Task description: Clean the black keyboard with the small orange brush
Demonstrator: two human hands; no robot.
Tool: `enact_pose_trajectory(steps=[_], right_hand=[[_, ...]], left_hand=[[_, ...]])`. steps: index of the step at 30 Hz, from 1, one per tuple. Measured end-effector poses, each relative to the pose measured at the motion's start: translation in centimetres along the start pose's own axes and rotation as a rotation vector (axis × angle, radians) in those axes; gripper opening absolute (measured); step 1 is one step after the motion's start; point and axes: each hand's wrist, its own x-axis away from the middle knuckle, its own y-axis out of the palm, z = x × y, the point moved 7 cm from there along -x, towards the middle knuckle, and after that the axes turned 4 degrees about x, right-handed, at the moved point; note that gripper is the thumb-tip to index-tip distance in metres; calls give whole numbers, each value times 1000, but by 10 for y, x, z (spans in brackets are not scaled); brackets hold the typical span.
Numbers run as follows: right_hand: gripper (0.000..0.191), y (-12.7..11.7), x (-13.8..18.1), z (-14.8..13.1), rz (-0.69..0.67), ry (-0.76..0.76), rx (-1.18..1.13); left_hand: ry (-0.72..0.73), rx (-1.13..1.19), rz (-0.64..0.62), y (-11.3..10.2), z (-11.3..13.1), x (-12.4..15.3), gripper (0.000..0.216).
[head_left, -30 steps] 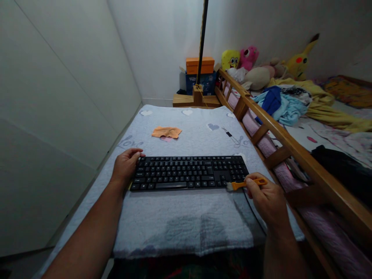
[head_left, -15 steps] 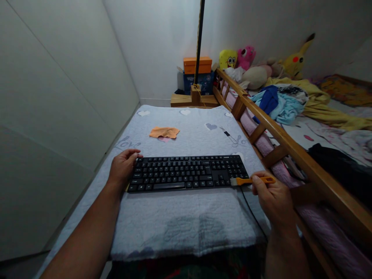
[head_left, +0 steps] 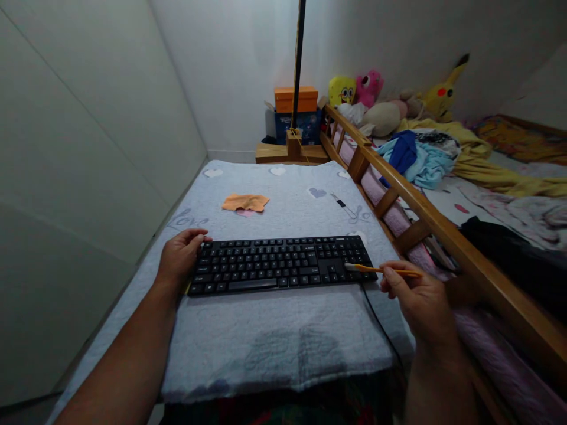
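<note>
Seems to be in the middle of brushing the long black plastic keyboard [head_left: 266, 265], near its number keys [head_left: 354, 252], at about three o'clock from the keyboard's middle. Pinching in the right hand [head_left: 419, 295] the thin orange-handled brush with pale bristles [head_left: 367, 268], with fingers closed on the handle, and pointing the bristles to nine o'clock. Cannot tell if touching the keys or only just above. For the next move, probably needs light, low strokes along the key gaps. Resting the left hand [head_left: 179, 257] at the keyboard's far left corner, at about ten o'clock; cannot tell if gripping there. Find the keyboard lying flat on the pale blue patterned cloth [head_left: 266, 330], toward nine o'clock from the right-hand grip, toward three o'clock from the left hand.
</note>
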Motion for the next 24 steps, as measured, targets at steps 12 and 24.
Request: enact_pose_trajectory(steps=[12, 24], right_hand=[[28, -3, -9, 11, 15, 67, 196], [22, -4, -5, 7, 47, 19, 70]], left_hand=[[-29, 20, -8, 0, 0, 1, 32], [-15, -50, -4, 0, 5, 3, 37]])
